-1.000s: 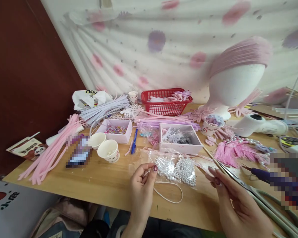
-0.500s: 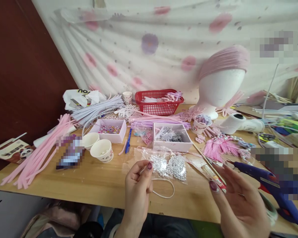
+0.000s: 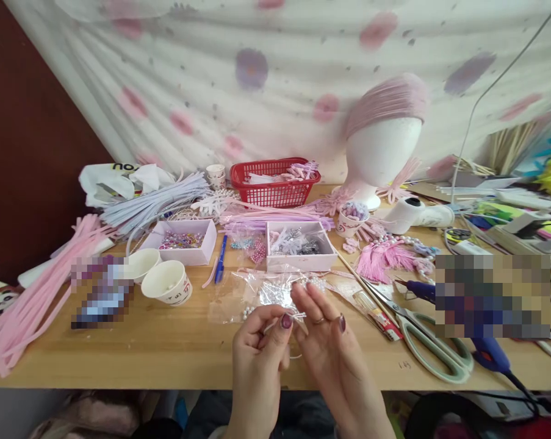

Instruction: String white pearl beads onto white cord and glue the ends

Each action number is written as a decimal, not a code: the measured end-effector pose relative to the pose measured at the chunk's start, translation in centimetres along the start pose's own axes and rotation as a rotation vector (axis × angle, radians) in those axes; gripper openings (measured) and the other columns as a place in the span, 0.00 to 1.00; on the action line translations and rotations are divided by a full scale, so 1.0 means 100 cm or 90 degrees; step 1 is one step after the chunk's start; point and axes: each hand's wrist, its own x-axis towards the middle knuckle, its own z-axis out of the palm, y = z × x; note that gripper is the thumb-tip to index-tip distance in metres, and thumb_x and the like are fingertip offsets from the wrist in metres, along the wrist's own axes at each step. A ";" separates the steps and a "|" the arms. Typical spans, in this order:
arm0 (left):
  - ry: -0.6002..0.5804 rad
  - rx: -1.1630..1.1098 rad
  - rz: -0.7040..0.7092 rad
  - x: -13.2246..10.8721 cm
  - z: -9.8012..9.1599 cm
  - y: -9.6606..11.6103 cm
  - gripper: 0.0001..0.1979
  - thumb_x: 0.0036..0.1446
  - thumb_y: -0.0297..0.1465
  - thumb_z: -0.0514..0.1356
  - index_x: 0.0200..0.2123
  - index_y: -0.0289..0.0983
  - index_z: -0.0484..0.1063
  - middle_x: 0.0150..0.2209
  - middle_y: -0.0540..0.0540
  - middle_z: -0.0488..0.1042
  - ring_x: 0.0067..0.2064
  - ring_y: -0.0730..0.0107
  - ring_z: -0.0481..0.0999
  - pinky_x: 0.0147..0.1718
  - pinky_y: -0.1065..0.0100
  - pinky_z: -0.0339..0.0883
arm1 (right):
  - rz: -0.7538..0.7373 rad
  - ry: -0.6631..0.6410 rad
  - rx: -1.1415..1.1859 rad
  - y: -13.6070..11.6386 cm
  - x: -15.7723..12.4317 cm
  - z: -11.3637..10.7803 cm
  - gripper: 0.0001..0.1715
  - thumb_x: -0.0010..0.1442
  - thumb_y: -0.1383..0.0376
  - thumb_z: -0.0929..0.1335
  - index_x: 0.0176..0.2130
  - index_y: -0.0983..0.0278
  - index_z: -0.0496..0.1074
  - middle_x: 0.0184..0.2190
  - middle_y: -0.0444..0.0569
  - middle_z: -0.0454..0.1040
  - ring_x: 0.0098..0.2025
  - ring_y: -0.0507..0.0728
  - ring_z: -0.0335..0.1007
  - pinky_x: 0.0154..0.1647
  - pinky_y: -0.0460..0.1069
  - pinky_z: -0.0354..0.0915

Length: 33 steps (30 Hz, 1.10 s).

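Note:
My left hand (image 3: pixel 260 360) pinches a thin white cord (image 3: pixel 298 316) between thumb and forefinger, and a short end sticks out to the right. A loop of the cord partly shows below, behind the hands. Close beside it, my right hand (image 3: pixel 342 366) is open, fingers stretched upward and palm turned toward the left hand; whether it touches the cord I cannot tell. Behind both hands lies a clear plastic bag (image 3: pixel 273 291) of white beads, partly covered by the fingers. Green-handled scissors (image 3: pixel 433 349) rest to the right of my right hand.
Two paper cups (image 3: pixel 168 283) stand at left near pink strips (image 3: pixel 41 292). Boxes of beads (image 3: pixel 206 247) and small parts (image 3: pixel 300 263), a blue pen (image 3: pixel 220 259) and a red basket (image 3: pixel 275 196) sit farther back. A foam head (image 3: pixel 378 149) and blue glue gun (image 3: pixel 490 353) are at right.
My right hand has moved left, from beside the glue gun to next to my left hand, uncovering the scissors. The left hand keeps its pinch on the cord. The view has turned right.

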 end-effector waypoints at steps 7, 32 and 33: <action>-0.002 0.037 0.016 0.003 0.003 -0.015 0.22 0.39 0.48 0.76 0.27 0.36 0.79 0.15 0.60 0.54 0.19 0.85 0.51 0.20 0.79 0.47 | 0.035 -0.030 0.056 0.013 -0.001 0.003 0.23 0.63 0.47 0.71 0.54 0.51 0.78 0.62 0.46 0.73 0.69 0.62 0.60 0.70 0.59 0.56; -0.138 0.673 0.499 0.043 0.032 0.099 0.05 0.54 0.33 0.67 0.32 0.44 0.85 0.18 0.53 0.72 0.18 0.76 0.61 0.16 0.74 0.53 | -0.275 0.277 -0.542 -0.092 -0.013 -0.041 0.13 0.56 0.54 0.77 0.42 0.53 0.82 0.43 0.47 0.84 0.45 0.59 0.81 0.47 0.48 0.76; -0.158 0.673 0.499 0.044 0.035 0.099 0.05 0.54 0.34 0.66 0.32 0.44 0.84 0.17 0.54 0.70 0.17 0.77 0.59 0.16 0.74 0.52 | -0.333 0.279 -0.561 -0.095 -0.012 -0.036 0.11 0.57 0.55 0.76 0.41 0.52 0.82 0.42 0.45 0.83 0.46 0.58 0.80 0.47 0.47 0.76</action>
